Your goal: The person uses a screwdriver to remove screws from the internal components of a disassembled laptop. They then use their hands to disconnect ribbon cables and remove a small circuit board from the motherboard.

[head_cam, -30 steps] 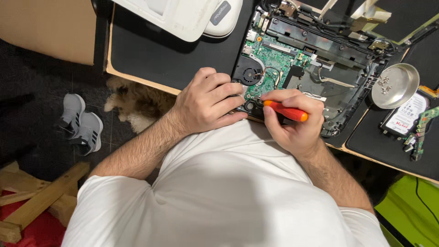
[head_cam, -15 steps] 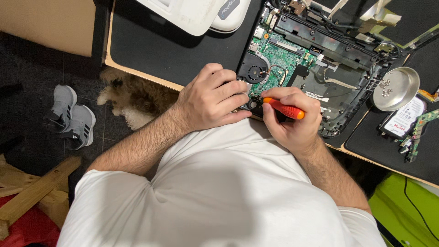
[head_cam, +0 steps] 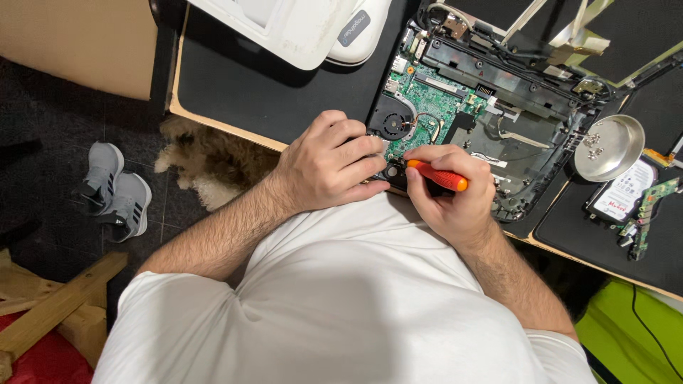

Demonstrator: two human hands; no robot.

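Orange-handled screwdriver point(head_cam: 437, 176) lay clenched in the right hand point(head_cam: 452, 195), just right of the laptop's fan point(head_cam: 393, 122); light, rigid, best gripped mid-handle. The left hand point(head_cam: 329, 165) pressed curled fingers beside the fragile green board point(head_cam: 427, 107).

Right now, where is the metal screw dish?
In the head view, the round metal dish sits on the desk's right side, beside the opened laptop base and just above the loose hard drive.

The tabletop point(head_cam: 270, 99) has black mats, and on it lie an opened laptop point(head_cam: 491, 128), a small metal bowl point(head_cam: 608, 148), a hard drive point(head_cam: 626, 192) and a white case point(head_cam: 284, 25).
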